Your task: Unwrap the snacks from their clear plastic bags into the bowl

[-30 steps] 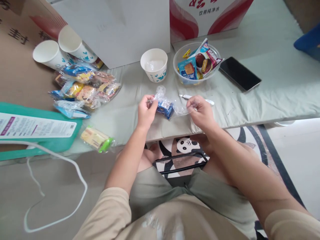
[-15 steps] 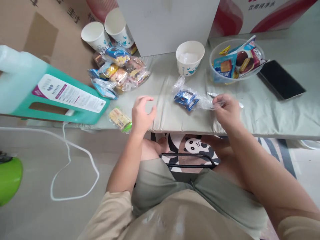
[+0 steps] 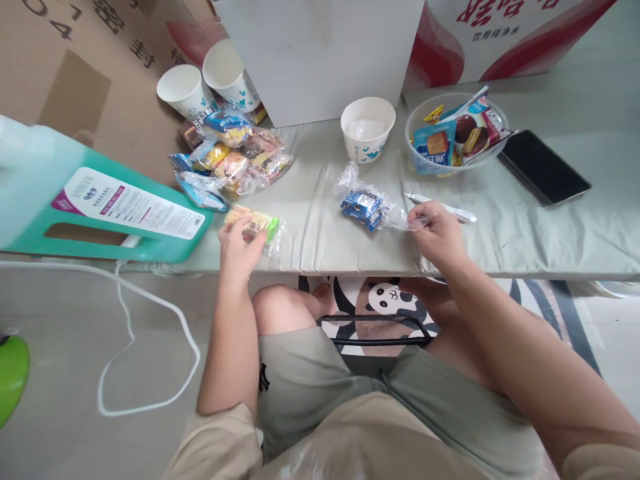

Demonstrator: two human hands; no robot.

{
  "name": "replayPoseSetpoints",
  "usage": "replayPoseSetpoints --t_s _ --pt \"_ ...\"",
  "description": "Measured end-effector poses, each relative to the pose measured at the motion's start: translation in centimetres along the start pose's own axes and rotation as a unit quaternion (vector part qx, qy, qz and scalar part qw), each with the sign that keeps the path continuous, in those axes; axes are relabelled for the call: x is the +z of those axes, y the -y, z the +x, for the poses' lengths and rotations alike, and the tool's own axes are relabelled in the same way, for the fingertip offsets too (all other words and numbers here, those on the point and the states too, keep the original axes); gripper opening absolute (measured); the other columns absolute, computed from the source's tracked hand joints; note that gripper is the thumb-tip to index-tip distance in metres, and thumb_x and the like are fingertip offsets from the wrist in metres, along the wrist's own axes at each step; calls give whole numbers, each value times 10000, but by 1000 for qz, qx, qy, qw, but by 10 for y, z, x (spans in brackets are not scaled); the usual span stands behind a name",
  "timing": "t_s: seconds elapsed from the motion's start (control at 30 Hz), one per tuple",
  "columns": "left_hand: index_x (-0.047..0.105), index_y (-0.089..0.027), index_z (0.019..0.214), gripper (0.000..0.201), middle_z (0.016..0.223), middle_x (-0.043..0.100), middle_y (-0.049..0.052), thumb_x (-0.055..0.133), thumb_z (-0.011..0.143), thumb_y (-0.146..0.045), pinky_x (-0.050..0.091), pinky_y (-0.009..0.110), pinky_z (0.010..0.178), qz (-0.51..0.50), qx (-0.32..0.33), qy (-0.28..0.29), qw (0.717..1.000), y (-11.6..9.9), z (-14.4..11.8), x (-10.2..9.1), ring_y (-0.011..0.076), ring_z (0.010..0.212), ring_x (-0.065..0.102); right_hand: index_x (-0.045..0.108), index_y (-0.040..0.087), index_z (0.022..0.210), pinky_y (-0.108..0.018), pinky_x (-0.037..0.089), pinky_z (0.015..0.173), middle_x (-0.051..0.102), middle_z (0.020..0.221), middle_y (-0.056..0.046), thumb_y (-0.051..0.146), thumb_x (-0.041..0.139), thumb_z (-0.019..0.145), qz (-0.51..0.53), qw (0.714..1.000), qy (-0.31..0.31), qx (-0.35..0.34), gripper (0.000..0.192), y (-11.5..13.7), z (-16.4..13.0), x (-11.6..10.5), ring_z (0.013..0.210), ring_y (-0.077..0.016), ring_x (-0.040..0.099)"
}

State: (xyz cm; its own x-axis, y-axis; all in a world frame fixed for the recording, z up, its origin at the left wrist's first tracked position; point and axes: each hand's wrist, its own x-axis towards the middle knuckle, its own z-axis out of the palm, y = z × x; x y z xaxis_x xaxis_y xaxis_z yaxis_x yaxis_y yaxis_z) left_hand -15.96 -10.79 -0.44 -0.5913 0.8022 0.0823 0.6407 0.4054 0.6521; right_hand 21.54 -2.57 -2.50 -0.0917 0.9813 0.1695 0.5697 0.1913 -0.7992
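One pale snack packet (image 3: pixel 259 219) with green end is well left of the blue packet (image 3: pixel 361 208), near the table's front edge (image 3: pixel 360 273); the left hand (image 3: pixel 240 247) curves its thumb and fingers over it, but whether they pinch, I cannot tell. A wide stretch of wrinkled cloth (image 3: pixel 310 230) separates both packets. The blue packet lies in thin, crinkled clear wrap (image 3: pixel 394 217). Behind it stands a round paper cup (image 3: pixel 369 145). Right of the blue packet, the right hand (image 3: pixel 441 231) pinches the wrap's end; behind-right is a smooth plastic bowl (image 3: pixel 414 160).
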Motion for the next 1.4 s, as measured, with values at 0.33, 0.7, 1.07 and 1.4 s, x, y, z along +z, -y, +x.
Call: replayPoseSetpoints --t_s 0.33,0.7,1.07,1.4 --pt "578 -246 1245 629 1342 565 108 855 684 -314 475 424 1070 -216 245 95 940 -118 -6 108 279 1287 540 589 220 721 -393 504 852 645 882 -46 162 508 700 15 999 -25 -19 101 -7 2 -13 853 -208 613" --pt "508 -243 925 269 650 563 -69 636 694 -189 391 186 452 -399 -83 164 898 -120 24 133 101 488 552 681 243 1091 -460 491 985 707 1137 -105 192 486 851 -59 987 -82 -123 313 0 -1 -35 1119 -280 637" --pt "628 -222 1049 379 1117 594 58 580 700 -83 513 279 805 -150 141 36 978 -99 29 99 154 896 611 713 222 1003 -393 401 851 728 995 -90 170 538 922 -275 949 67 -141 200 13 2 3 993 -275 608" --pt "612 -192 890 205 1432 379 131 750 756 -261 322 499 1202 -34 157 109 981 -124 -6 111 346 1423 394 689 218 1098 -465 366 1084 777 1008 -43 269 590 939 -141 875 245 -392 194 37 -40 19 1138 -252 646"
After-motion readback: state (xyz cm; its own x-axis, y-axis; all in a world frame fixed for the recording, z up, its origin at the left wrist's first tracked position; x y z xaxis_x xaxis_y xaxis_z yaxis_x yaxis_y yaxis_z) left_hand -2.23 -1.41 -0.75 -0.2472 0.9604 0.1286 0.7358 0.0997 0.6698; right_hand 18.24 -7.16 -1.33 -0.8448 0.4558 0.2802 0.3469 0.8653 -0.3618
